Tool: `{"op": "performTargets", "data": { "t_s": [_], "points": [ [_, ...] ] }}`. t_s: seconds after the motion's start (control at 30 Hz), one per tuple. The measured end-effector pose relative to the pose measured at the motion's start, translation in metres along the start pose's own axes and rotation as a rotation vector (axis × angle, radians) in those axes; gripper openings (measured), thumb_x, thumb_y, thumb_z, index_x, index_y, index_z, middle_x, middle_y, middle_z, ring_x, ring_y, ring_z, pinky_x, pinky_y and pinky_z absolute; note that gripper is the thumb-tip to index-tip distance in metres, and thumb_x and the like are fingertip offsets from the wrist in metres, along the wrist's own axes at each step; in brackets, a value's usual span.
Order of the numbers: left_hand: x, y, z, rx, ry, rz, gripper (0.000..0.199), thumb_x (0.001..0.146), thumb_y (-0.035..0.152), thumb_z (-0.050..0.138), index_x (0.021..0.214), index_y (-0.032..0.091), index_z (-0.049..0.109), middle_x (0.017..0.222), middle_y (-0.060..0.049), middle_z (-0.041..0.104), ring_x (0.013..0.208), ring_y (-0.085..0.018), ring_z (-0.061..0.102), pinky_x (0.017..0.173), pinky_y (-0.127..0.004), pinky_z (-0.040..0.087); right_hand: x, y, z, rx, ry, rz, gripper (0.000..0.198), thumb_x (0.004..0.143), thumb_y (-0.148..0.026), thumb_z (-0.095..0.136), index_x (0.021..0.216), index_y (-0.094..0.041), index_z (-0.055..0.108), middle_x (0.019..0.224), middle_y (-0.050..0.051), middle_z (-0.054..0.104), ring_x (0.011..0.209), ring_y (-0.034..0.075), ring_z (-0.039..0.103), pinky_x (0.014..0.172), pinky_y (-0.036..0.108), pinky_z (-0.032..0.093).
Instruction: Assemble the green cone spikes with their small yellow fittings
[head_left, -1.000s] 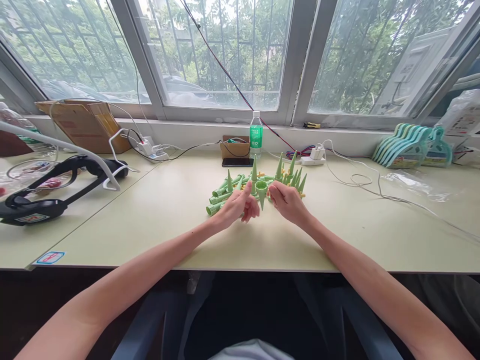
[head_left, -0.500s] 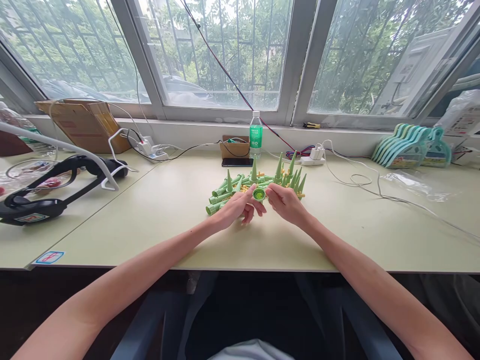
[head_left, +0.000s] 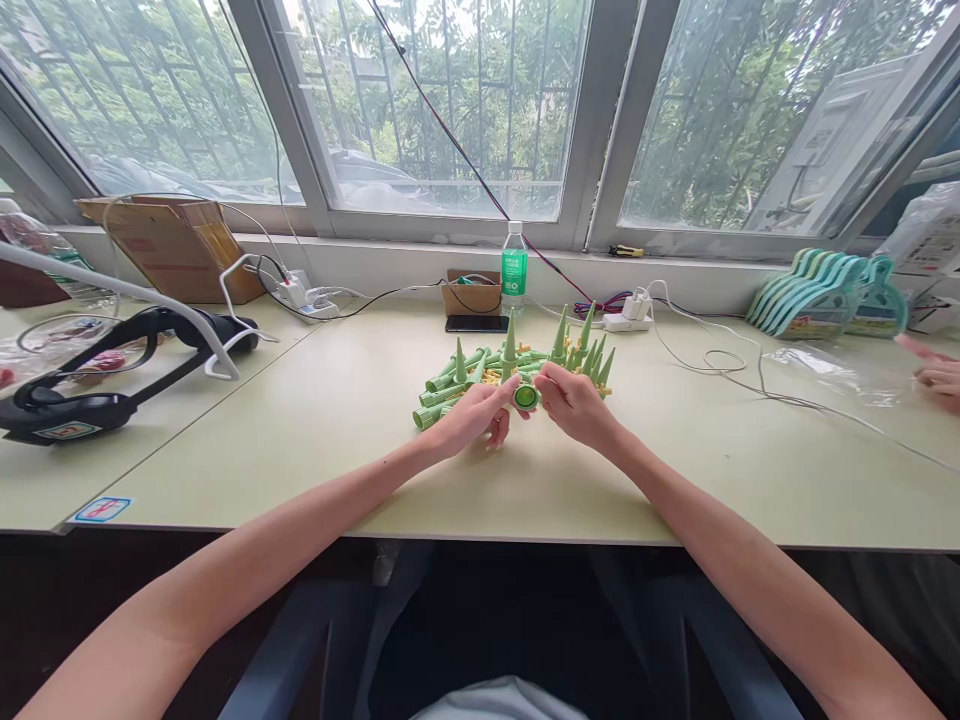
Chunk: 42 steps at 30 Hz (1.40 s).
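Note:
A hollow green plastic piece point(head_left: 526, 397), its round open end turned towards me, is gripped between the thumb and fingers of my left hand point(head_left: 478, 412). My right hand point(head_left: 576, 403) is closed in a pinch at the right side of its rim; whatever the fingertips hold is too small to make out. Behind both hands lies a pile of green plastic tubes point(head_left: 433, 413), some overlapping. Pointed green cones point(head_left: 559, 336) stand among small yellow pieces point(head_left: 491, 377), partly hidden by my hands.
A water bottle point(head_left: 514, 268), small cardboard box point(head_left: 471, 294) and dark phone point(head_left: 475, 324) are at the back. White cables point(head_left: 720, 365) and light-blue hangers point(head_left: 814, 295) lie right. A black headset point(head_left: 112, 400) is left. Another person's hand point(head_left: 939, 374) shows at the right edge.
The green piece and my left fingers have shifted slightly right and down, the piece's open end turning more towards me. Another person's hand has come in at the right edge.

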<state>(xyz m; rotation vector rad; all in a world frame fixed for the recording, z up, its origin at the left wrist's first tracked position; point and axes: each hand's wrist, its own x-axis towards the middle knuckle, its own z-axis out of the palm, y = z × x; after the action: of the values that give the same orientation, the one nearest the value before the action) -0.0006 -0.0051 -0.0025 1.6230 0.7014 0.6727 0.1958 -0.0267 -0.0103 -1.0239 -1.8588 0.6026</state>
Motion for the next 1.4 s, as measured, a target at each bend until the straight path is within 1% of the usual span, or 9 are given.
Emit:
{"op": "performTargets", "data": {
  "t_s": [0.13, 0.27, 0.37, 0.5, 0.7, 0.83, 0.97, 1.17, 1.4],
  "points": [
    [-0.0005, -0.0019, 0.0002, 0.12, 0.021, 0.069, 0.064, 0.094, 0.067, 0.042, 0.065, 0.014, 0.06, 0.044, -0.002, 0.054, 0.038, -0.01, 0.047, 0.042, -0.022, 0.04, 0.0003, 0.0014, 0.0003, 0.009, 0.003, 0.003, 0.04, 0.101, -0.053, 0.037, 0.075, -0.023, 0.036, 0.058, -0.004, 0.04, 0.05, 0.011, 0.034, 0.049, 0.025, 0.032],
    [-0.0017, -0.0006, 0.0012, 0.264, 0.075, 0.146, 0.067, 0.094, 0.069, 0.04, 0.052, 0.017, 0.049, 0.043, -0.002, 0.055, 0.038, -0.009, 0.045, 0.046, -0.024, 0.041, 0.0004, 0.002, 0.0003, 0.012, -0.003, 0.004, 0.041, 0.101, -0.055, 0.036, 0.075, -0.024, 0.035, 0.057, -0.005, 0.035, 0.05, 0.011, 0.034, 0.049, 0.026, 0.032],
    [-0.0019, -0.0008, 0.0008, 0.344, 0.104, 0.195, 0.068, 0.095, 0.067, 0.037, 0.051, 0.017, 0.046, 0.044, 0.0, 0.053, 0.041, -0.008, 0.046, 0.053, -0.024, 0.045, 0.0005, 0.0018, 0.0, -0.009, 0.002, 0.002, 0.041, 0.101, -0.056, 0.036, 0.075, -0.024, 0.035, 0.056, -0.005, 0.036, 0.05, 0.011, 0.034, 0.049, 0.026, 0.032],
    [-0.0025, -0.0013, -0.0003, 0.387, 0.133, 0.25, 0.064, 0.097, 0.064, 0.039, 0.056, 0.016, 0.048, 0.049, 0.001, 0.053, 0.045, -0.008, 0.048, 0.053, -0.023, 0.044, 0.0003, 0.0011, -0.0003, -0.021, -0.003, 0.0, 0.041, 0.101, -0.055, 0.036, 0.074, -0.024, 0.034, 0.056, -0.005, 0.036, 0.049, 0.011, 0.033, 0.05, 0.026, 0.032],
    [-0.0054, 0.0049, 0.0031, 0.303, 0.165, 0.229, 0.048, 0.091, 0.059, 0.056, 0.073, 0.014, 0.055, 0.063, 0.003, 0.049, 0.048, -0.008, 0.053, 0.044, -0.02, 0.044, 0.0005, 0.0, 0.0005, -0.071, -0.014, 0.002, 0.045, 0.101, -0.058, 0.034, 0.071, -0.024, 0.03, 0.054, -0.005, 0.036, 0.049, 0.011, 0.033, 0.05, 0.026, 0.03],
    [-0.0052, 0.0054, 0.0044, 0.286, 0.18, 0.24, 0.044, 0.087, 0.057, 0.063, 0.084, 0.013, 0.061, 0.08, -0.001, 0.053, 0.05, -0.006, 0.054, 0.043, -0.021, 0.049, 0.0006, -0.0003, 0.0002, -0.129, -0.026, -0.015, 0.047, 0.101, -0.058, 0.031, 0.069, -0.024, 0.028, 0.052, -0.005, 0.035, 0.049, 0.012, 0.032, 0.051, 0.027, 0.029],
    [-0.0036, 0.0021, 0.0038, 0.336, 0.179, 0.278, 0.039, 0.087, 0.052, 0.065, 0.096, 0.014, 0.064, 0.095, -0.005, 0.057, 0.053, -0.006, 0.055, 0.044, -0.021, 0.049, 0.0006, -0.0005, -0.0001, -0.155, -0.048, -0.019, 0.049, 0.102, -0.058, 0.029, 0.068, -0.023, 0.035, 0.053, -0.004, 0.041, 0.05, 0.012, 0.036, 0.054, 0.027, 0.032],
    [-0.0028, 0.001, 0.005, 0.378, 0.204, 0.377, 0.028, 0.086, 0.044, 0.067, 0.089, 0.016, 0.064, 0.094, -0.004, 0.053, 0.054, -0.005, 0.047, 0.048, -0.022, 0.05, 0.0021, -0.0004, 0.0004, -0.155, -0.078, -0.016, 0.054, 0.102, -0.059, 0.027, 0.066, -0.022, 0.042, 0.056, -0.001, 0.048, 0.053, 0.013, 0.045, 0.057, 0.028, 0.036],
    [-0.0026, -0.0014, 0.0033, 0.463, 0.208, 0.409, 0.02, 0.089, 0.037, 0.064, 0.088, 0.017, 0.063, 0.094, -0.004, 0.052, 0.057, -0.006, 0.047, 0.05, -0.022, 0.05, 0.0015, -0.0005, 0.0005, -0.135, -0.088, -0.004, 0.055, 0.102, -0.06, 0.028, 0.064, -0.022, 0.04, 0.056, -0.001, 0.047, 0.053, 0.013, 0.044, 0.057, 0.027, 0.036]
  ]
}}
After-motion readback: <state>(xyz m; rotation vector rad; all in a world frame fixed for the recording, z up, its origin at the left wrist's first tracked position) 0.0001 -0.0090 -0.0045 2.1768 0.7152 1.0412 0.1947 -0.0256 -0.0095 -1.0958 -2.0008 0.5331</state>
